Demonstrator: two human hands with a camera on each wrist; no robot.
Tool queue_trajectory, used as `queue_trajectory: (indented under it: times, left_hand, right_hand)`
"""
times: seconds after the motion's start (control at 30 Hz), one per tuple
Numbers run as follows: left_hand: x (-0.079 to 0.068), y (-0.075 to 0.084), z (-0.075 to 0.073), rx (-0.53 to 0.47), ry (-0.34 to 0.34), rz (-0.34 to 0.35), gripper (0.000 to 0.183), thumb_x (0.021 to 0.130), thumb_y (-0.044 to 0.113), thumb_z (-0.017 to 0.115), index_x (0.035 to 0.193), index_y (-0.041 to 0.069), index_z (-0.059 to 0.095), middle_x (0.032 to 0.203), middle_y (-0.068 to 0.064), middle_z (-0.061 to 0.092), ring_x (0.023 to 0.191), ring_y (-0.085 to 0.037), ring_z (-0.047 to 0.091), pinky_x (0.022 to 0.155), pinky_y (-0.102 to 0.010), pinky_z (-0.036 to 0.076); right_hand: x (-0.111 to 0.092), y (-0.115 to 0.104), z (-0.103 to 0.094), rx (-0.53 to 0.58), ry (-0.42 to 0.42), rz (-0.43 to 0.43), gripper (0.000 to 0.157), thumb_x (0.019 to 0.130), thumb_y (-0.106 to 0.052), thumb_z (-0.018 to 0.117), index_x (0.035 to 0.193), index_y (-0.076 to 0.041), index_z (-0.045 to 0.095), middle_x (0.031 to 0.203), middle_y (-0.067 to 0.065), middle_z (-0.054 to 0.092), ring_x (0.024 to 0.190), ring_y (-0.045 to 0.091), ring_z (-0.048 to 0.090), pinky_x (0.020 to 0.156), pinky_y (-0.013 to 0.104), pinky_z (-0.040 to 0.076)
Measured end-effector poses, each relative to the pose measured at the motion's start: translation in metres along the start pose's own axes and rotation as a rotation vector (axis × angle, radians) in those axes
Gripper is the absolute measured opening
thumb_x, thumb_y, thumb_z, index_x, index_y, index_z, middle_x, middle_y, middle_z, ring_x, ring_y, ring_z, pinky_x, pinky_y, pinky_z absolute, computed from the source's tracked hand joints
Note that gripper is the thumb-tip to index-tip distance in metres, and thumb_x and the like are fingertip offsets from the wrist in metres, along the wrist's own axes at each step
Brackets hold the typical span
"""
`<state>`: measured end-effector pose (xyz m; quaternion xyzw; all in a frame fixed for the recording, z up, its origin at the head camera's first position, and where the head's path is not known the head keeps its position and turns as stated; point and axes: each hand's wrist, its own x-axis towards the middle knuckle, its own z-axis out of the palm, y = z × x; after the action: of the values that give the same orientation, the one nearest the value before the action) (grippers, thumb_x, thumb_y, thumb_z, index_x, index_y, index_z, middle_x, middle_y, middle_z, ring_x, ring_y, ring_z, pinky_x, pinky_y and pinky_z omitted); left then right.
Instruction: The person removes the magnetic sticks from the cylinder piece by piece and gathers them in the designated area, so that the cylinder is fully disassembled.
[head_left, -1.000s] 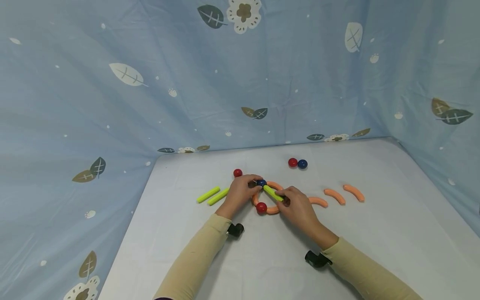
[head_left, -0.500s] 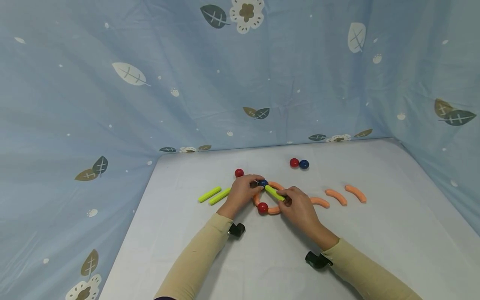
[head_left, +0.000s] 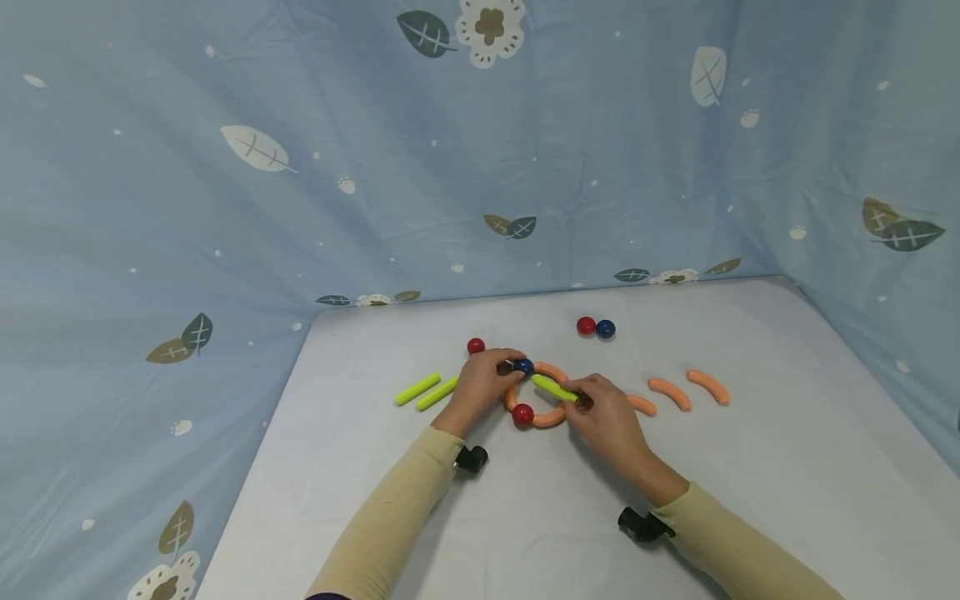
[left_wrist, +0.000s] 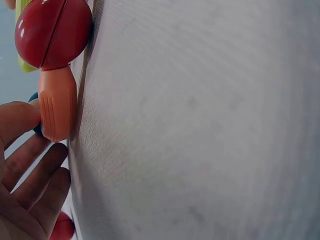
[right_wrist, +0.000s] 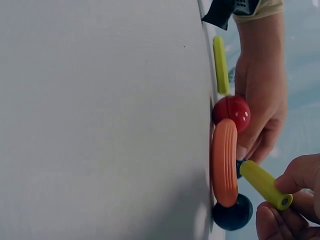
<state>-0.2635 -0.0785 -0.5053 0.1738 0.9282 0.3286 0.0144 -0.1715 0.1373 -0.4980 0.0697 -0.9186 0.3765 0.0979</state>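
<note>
On the white table lies a ring of curved orange rods (head_left: 551, 417) joined by balls, with a red ball (head_left: 522, 414) at its near side. My left hand (head_left: 483, 385) pinches the blue ball (head_left: 524, 367) at the ring's far side between thumb and finger. My right hand (head_left: 606, 417) holds a straight yellow-green rod (head_left: 553, 387) by one end, slanted over the ring, its other end close to the blue ball. In the right wrist view, a second blue ball (right_wrist: 232, 212) joins the orange rod's end. The left wrist view shows my thumb and fingers behind an orange rod (left_wrist: 59, 105).
Two yellow-green rods (head_left: 417, 389) lie left of my left hand, and a single red ball (head_left: 476, 346) sits behind it. Farther back, a red ball (head_left: 586, 326) and a blue ball (head_left: 605, 328) stand together. Several curved orange rods (head_left: 670, 393) lie to the right. A blue patterned curtain (head_left: 420, 167) rises behind.
My right hand has shifted slightly right, drawing the yellow-green rod's tip back from the blue ball and laying the rod flatter across the view. My left hand keeps its place.
</note>
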Motion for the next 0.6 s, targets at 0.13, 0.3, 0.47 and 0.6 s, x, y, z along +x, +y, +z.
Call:
queue_trajectory:
  times: [0.13,0.3,0.47,0.6]
  left_hand:
    - [0.000,0.001,-0.001,-0.005,0.003,-0.002,0.032,0.094,0.022,0.076,0.125,0.020,0.073,0.118,0.001,0.072,0.102,-0.016,0.067,0.089,-0.034,0.055]
    - [0.001,0.000,0.001,-0.008,0.005,-0.004,0.031,0.094,0.022,0.076,0.124,0.021,0.074,0.118,0.001,0.073,0.102,-0.016,0.067,0.087,-0.034,0.055]
    - [0.001,0.000,0.001,-0.018,0.000,-0.017,0.031,0.094,0.022,0.076,0.124,0.021,0.074,0.118,0.002,0.072,0.102,-0.015,0.067,0.087,-0.032,0.056]
    - [0.001,0.000,0.001,-0.004,0.004,-0.018,0.031,0.093,0.023,0.077,0.125,0.021,0.073,0.117,0.001,0.073,0.100,-0.016,0.066,0.085,-0.032,0.056]
  right_hand:
    - [-0.002,0.005,-0.006,0.006,0.013,-0.017,0.029,0.088,-0.007,0.075,0.116,-0.007,0.076,0.103,0.005,0.067,0.085,0.017,0.062,0.070,0.032,0.055]
    - [-0.004,0.016,-0.016,0.017,0.048,-0.050,0.026,0.089,-0.005,0.073,0.114,-0.007,0.076,0.106,0.007,0.068,0.084,0.017,0.063,0.069,0.031,0.055]
    - [-0.002,0.030,-0.029,0.006,0.063,-0.068,0.025,0.090,-0.003,0.070,0.114,-0.006,0.075,0.106,0.008,0.069,0.084,0.018,0.064,0.068,0.032,0.055]
    - [0.003,0.040,-0.041,-0.017,0.065,-0.050,0.025,0.091,-0.003,0.069,0.116,-0.006,0.074,0.107,0.010,0.069,0.085,0.020,0.065,0.066,0.030,0.054]
